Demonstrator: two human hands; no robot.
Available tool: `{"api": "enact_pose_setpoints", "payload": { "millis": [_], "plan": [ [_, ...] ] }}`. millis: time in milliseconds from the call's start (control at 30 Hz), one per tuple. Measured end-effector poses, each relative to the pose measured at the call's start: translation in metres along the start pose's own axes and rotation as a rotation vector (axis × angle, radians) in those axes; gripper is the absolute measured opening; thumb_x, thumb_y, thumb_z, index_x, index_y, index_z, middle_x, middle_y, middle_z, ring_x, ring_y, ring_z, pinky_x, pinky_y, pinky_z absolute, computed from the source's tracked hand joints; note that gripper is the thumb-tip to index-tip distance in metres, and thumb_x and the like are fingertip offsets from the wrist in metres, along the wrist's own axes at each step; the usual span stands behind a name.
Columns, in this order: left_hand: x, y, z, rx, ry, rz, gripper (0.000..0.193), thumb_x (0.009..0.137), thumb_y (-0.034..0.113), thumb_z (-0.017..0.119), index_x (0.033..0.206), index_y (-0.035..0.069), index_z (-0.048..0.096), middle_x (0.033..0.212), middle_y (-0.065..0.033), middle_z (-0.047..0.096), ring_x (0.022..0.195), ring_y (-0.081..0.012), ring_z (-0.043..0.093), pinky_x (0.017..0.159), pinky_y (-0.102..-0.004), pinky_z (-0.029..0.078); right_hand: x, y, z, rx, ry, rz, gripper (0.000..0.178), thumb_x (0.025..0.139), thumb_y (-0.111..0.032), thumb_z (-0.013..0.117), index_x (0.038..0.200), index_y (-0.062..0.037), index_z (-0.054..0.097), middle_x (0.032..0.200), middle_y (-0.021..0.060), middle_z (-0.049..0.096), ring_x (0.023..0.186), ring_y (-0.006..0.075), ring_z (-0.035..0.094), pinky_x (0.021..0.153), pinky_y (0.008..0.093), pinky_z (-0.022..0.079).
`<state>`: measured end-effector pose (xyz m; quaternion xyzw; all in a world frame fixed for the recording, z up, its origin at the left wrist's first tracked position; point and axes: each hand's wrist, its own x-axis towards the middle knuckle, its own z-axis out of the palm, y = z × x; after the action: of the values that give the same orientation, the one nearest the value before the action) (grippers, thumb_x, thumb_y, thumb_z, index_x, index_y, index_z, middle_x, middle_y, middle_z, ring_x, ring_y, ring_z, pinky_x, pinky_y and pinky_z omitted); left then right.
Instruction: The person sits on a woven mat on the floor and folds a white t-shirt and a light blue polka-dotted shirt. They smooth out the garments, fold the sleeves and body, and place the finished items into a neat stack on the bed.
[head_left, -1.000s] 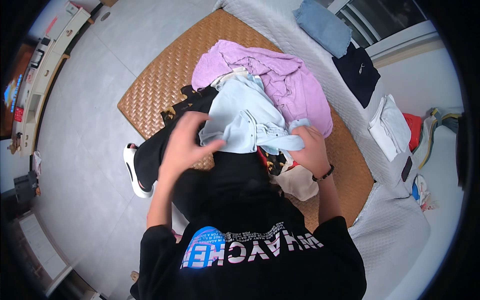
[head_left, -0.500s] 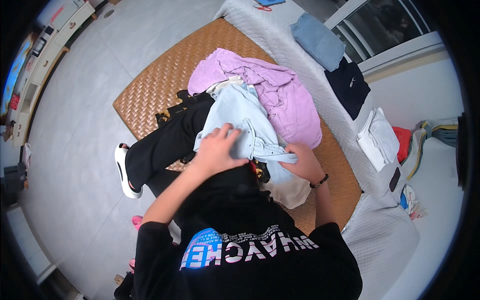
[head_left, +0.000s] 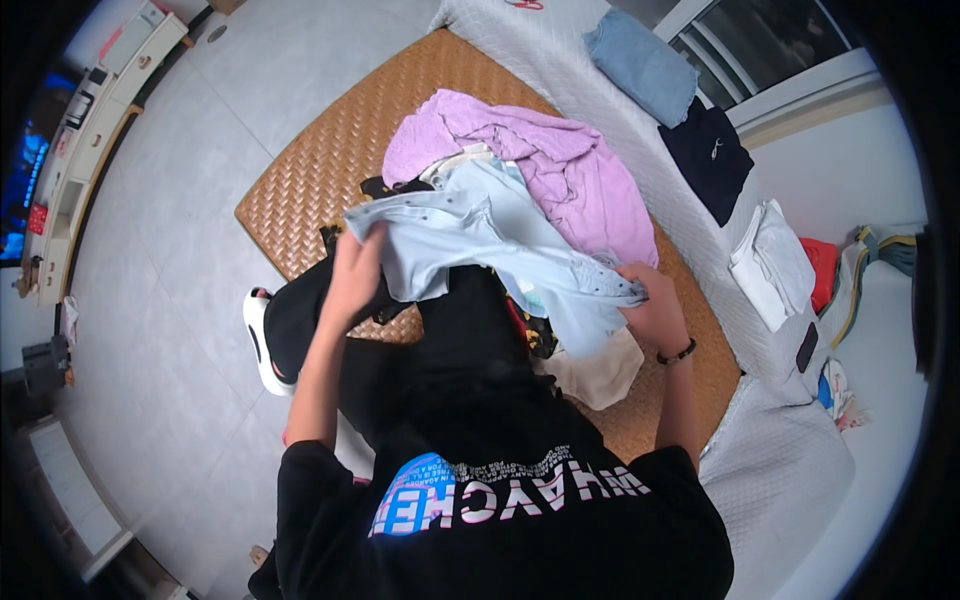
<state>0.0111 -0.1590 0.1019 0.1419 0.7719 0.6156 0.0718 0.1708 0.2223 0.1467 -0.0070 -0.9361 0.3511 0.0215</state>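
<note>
A light blue button-up shirt [head_left: 440, 225] stretches between my two hands, over my lap and a pile of clothes. My left hand [head_left: 357, 275] is closed on its left end, where a row of small dark buttons or snaps runs along the edge. My right hand [head_left: 655, 310], with a dark bead bracelet at the wrist, grips the bunched right end. Behind the shirt lies a crumpled lilac cloth [head_left: 575, 190]. Below it, near my right hand, are a cream cloth [head_left: 600, 375] and a black patterned cloth [head_left: 540, 337], both partly covered.
The pile rests on a brown woven mat [head_left: 320, 160]. Along the right, a white quilted cover [head_left: 590, 110] bears folded jeans [head_left: 640, 65], a folded black garment [head_left: 705, 165], folded white clothing [head_left: 775, 265] and a dark phone-like object [head_left: 806, 347]. A white drawer cabinet [head_left: 95, 125] stands far left.
My left hand has moved left and up from the middle of the shirt and now holds its edge. My right hand has shifted slightly right, and the shirt is spread wider and lifted.
</note>
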Motion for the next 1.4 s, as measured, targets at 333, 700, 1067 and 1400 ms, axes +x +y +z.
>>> {"api": "enact_pose_setpoints", "payload": {
  "millis": [333,700,1067,1400],
  "plan": [
    [0.198,0.148,-0.059,0.130,0.254,0.650,0.024,0.099,0.020,0.054,0.108,-0.001,0.063,0.092,0.0039,0.060,0.087,-0.0062,0.049,0.079,-0.0229,0.040,0.136,-0.040,-0.175,-0.415,-0.002,-0.202,0.035,0.072,-0.035,0.081,0.087,-0.0045,0.071,0.077,0.0107,0.066,0.069,0.0231,0.061,0.067,0.0321,0.049],
    [0.240,0.354,-0.162,-0.045,0.388,0.818,0.048,0.099,0.033,0.050,0.134,0.002,0.044,0.128,-0.0249,0.053,0.108,-0.0240,0.057,0.101,-0.0463,0.046,0.171,-0.212,-0.280,-0.655,0.696,-0.501,0.026,0.076,-0.019,0.075,0.094,-0.0029,0.065,0.083,0.0093,0.067,0.077,0.0167,0.061,0.071,0.0312,0.048],
    [0.012,-0.011,-0.181,0.409,-0.125,0.104,0.036,0.082,-0.004,0.046,0.112,-0.003,0.064,0.115,-0.0154,0.067,0.116,-0.0260,0.059,0.102,-0.0363,0.042,0.055,-0.023,0.028,-0.193,-0.082,-0.261,0.027,0.067,-0.004,0.066,0.093,-0.0100,0.062,0.085,0.0080,0.057,0.082,0.0280,0.060,0.071,0.0415,0.048],
    [-0.090,-0.034,-0.037,0.646,-0.339,0.078,0.051,0.068,-0.009,0.055,0.116,0.010,0.061,0.123,-0.0108,0.058,0.124,-0.0349,0.049,0.103,-0.0421,0.040,-0.028,-0.004,0.128,0.472,-0.317,0.277,0.043,0.079,-0.019,0.076,0.118,-0.0065,0.060,0.112,0.0041,0.062,0.094,0.0168,0.062,0.076,0.0310,0.049]
  ]
}}
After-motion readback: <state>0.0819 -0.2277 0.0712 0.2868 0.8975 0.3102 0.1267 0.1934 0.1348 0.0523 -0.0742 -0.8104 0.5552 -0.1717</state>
